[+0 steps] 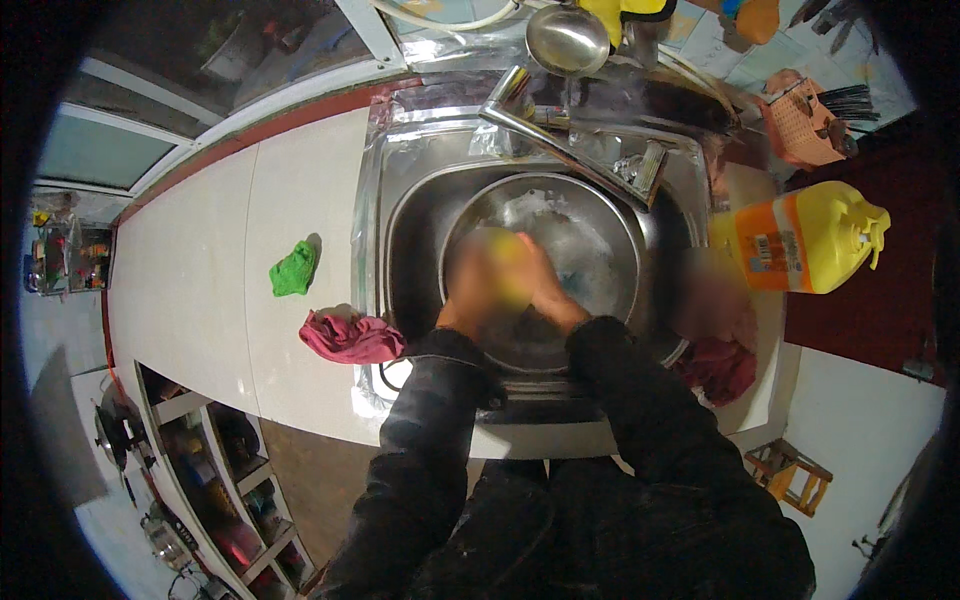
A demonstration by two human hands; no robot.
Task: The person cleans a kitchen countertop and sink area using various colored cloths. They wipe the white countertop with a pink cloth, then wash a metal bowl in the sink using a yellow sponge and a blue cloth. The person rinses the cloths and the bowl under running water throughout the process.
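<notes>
Both hands are over a round stainless steel basin (592, 225) that sits in the sink (409, 225). My left hand (469, 289) and my right hand (547, 289) are close together around a yellow object (510, 262), too blurred to name. Blur hides most of the fingers, the left ones above all. The metal faucet (570, 154) reaches over the basin's far right rim. To the left a crimson cloth (352, 339) lies by the sink's edge, with a green cloth (293, 270) beyond it on the counter.
At the right stands a large yellow pump bottle (795, 238) with an orange label. A dark red cloth (720, 371) lies right of the sink. A metal ladle (568, 39) hangs behind the faucet, and a pink plastic basket (808, 124) is at the back right.
</notes>
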